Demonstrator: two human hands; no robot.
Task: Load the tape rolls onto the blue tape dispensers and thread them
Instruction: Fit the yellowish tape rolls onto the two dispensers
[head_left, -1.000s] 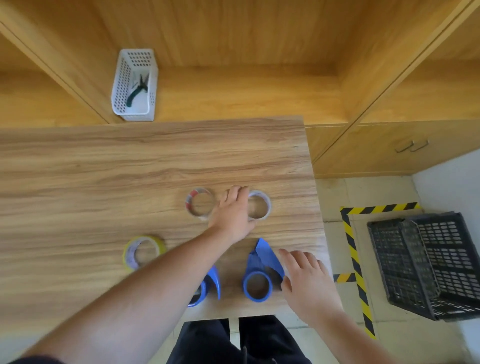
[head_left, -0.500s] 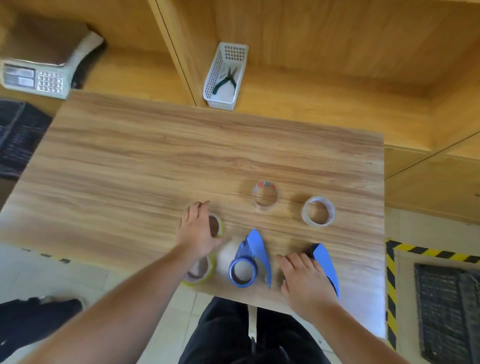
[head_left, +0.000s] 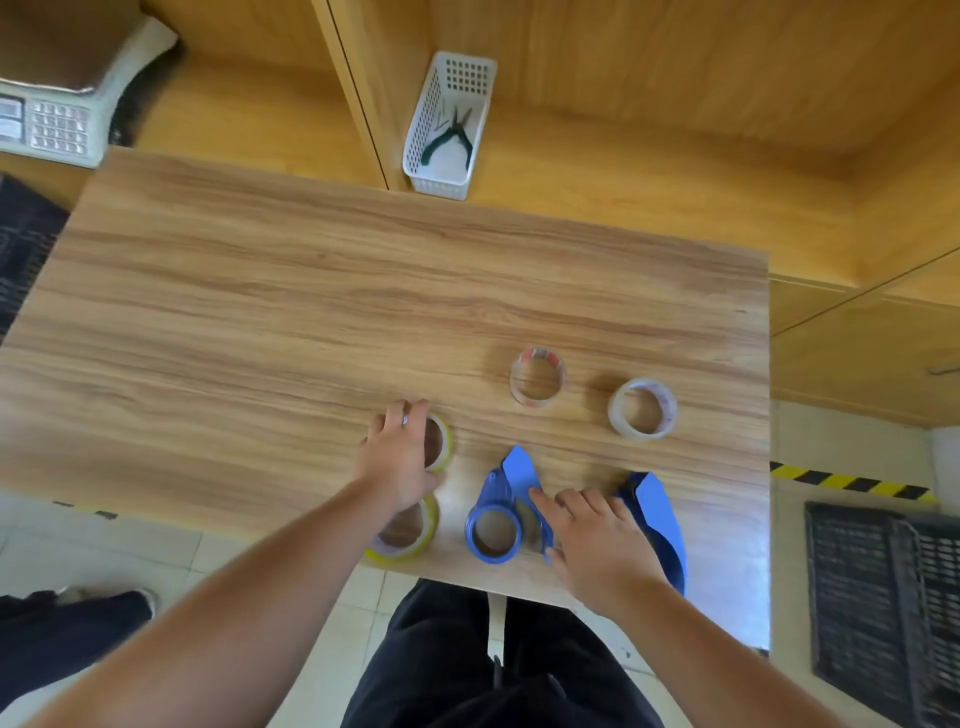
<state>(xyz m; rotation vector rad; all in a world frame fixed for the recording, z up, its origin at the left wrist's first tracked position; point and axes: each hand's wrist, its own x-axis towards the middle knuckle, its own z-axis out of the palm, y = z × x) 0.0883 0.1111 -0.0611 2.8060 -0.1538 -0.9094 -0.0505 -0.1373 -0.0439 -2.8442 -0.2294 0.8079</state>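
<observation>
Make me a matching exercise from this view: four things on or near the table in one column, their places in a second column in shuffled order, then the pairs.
Things:
1. pliers
2. left hand
3. right hand
4. clear tape roll

Places:
A. between the two blue dispensers
B. inside the white basket on the shelf
C. on a yellow-edged tape roll
D. farthest right of the rolls, untouched

Pairs: 1-B, 2-C, 3-A, 4-D
</observation>
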